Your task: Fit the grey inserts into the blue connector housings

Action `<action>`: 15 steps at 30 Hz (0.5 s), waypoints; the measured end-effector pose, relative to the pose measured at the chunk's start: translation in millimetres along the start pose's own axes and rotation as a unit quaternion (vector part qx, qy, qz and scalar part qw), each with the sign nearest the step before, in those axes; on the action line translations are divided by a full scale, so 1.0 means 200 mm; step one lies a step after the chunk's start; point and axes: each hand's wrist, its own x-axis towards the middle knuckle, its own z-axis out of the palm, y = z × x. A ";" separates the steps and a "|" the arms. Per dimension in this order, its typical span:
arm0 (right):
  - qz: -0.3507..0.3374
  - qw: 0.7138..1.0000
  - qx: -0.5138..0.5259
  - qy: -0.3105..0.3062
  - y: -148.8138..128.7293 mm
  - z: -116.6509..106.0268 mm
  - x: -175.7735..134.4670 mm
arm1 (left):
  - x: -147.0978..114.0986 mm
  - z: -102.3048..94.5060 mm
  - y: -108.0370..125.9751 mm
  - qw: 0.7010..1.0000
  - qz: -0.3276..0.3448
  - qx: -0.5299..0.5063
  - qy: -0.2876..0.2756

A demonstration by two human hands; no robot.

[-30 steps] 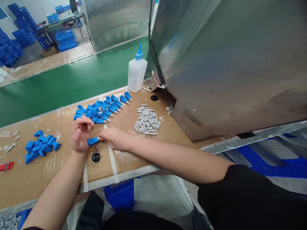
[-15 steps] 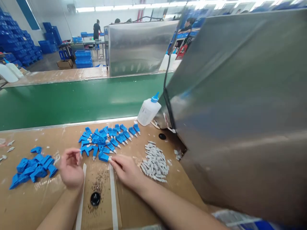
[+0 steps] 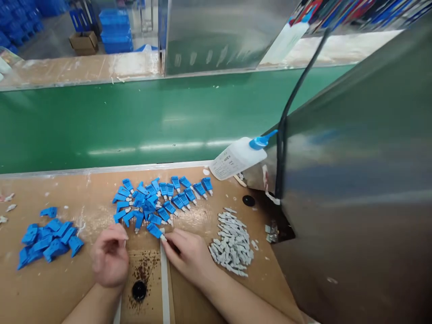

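Note:
My right hand (image 3: 189, 254) pinches, between thumb and forefinger, the pale grey tip of a small blue plastic part (image 3: 154, 231) at the near edge of a spread of blue parts (image 3: 148, 204) with grey tips. My left hand (image 3: 110, 258) is half curled, palm turned up and inward, with nothing visible in it; its fingertips come close to that spread. On the far left lies a heap of blue parts (image 3: 50, 238), no grey tips showing. Right of my right hand is a pile of small grey pieces (image 3: 232, 243).
A white squeeze bottle (image 3: 236, 157) with a blue nozzle leans at the table's back edge. A black cable (image 3: 281, 148) runs down beside a large metal panel (image 3: 357, 193). Beyond lies a green belt (image 3: 135, 121). A black round hole or disc (image 3: 139, 290) sits among brown specks.
The view has tilted down and shifted, so things appear displaced. My right hand keeps its pinch at the blue part's grey tip; my left hand stays curled near the spread.

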 end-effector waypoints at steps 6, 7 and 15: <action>-0.022 0.995 -0.095 0.022 0.06 0.05 0.00 | -0.06 0.03 -0.01 0.989 0.115 0.073 -0.060; -0.024 0.993 -0.113 0.030 0.05 0.05 0.01 | -0.07 0.02 0.00 0.981 0.144 0.098 -0.088; -0.223 0.975 -0.002 -0.018 -0.53 -0.41 -0.41 | -0.03 -0.12 0.33 0.916 0.216 0.321 -0.108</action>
